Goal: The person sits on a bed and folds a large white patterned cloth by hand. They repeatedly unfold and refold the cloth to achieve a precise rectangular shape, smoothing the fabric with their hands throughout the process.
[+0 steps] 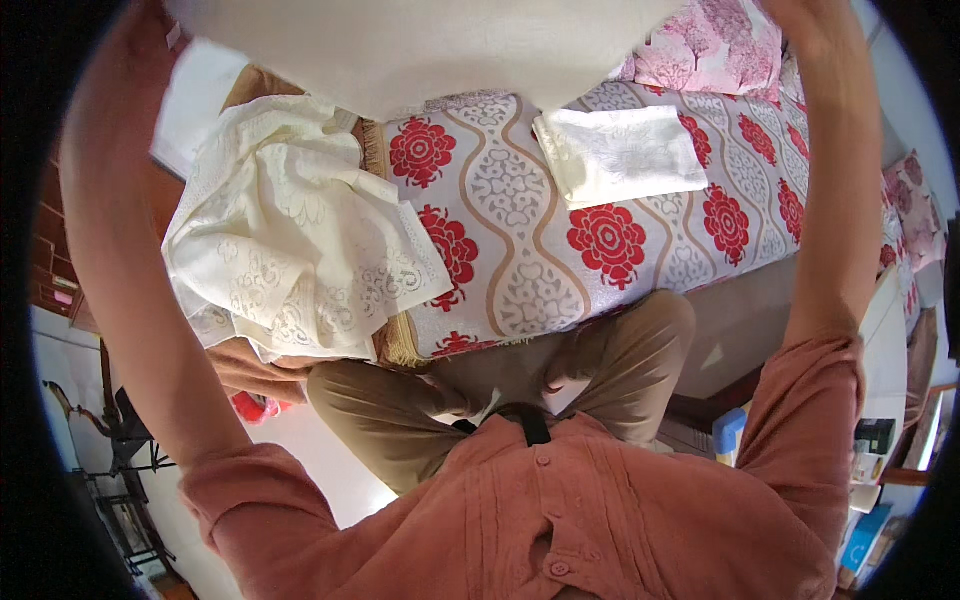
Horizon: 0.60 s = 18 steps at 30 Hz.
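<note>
Both my arms are raised and spread wide. A large cream cloth [430,50] hangs stretched between them across the top of the view. My left hand [148,25] is at the upper left and my right hand [803,14] at the upper right, both mostly cut off by the frame's edge. Their fingers are out of sight, but the cloth is held up in the air between them. Below it, a rumpled cream cloth with a cut-out lace pattern [300,230] lies at the left. To the right, a folded white cloth [630,150] rests flat.
Under the cloths is a bed or couch with a red-flowered, fringed cover [530,240]. A pink tree-print pillow [715,50] lies at the far right. My bent legs [630,365] are against its near edge. Dark metal furniture [125,440] stands at the lower left.
</note>
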Available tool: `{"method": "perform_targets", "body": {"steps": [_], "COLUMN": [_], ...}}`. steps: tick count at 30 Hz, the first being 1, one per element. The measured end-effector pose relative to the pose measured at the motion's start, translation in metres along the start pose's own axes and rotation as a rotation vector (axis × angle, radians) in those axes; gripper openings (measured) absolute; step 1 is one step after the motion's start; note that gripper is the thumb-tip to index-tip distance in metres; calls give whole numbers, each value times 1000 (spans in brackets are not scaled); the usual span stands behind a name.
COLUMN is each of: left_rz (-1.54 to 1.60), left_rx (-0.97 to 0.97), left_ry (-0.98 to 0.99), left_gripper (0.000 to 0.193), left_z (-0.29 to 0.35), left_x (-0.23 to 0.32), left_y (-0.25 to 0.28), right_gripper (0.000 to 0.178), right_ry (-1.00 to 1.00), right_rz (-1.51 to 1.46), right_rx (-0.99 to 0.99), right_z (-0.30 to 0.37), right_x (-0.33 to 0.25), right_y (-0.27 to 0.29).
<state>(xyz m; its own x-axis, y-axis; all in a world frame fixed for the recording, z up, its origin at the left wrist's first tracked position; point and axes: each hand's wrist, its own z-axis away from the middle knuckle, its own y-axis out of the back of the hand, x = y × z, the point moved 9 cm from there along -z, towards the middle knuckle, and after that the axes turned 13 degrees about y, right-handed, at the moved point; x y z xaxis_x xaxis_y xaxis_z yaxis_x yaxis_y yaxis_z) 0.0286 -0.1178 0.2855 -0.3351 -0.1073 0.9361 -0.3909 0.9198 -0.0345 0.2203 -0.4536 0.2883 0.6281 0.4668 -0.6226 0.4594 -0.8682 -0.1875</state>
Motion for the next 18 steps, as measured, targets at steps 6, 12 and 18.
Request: {"method": "perform_targets", "body": {"steps": [6,12,18], "left_rz": [-498,71,59], "left_rx": [57,-224,-196], "left_ry": [663,1122,1127], "left_gripper": [36,28,47], "left_z": [147,328,308], "left_x": [-220,-389,-419], "left_y": [33,-10,3], "right_gripper": [41,39,39], "right_ry": [-719,-1290,-1148], "right_rz": [271,300,425], "right_rx": [-304,-513,-899], "right_z": [228,457,457], "right_x": [123,180,195], "right_y": [70,97,83]}}
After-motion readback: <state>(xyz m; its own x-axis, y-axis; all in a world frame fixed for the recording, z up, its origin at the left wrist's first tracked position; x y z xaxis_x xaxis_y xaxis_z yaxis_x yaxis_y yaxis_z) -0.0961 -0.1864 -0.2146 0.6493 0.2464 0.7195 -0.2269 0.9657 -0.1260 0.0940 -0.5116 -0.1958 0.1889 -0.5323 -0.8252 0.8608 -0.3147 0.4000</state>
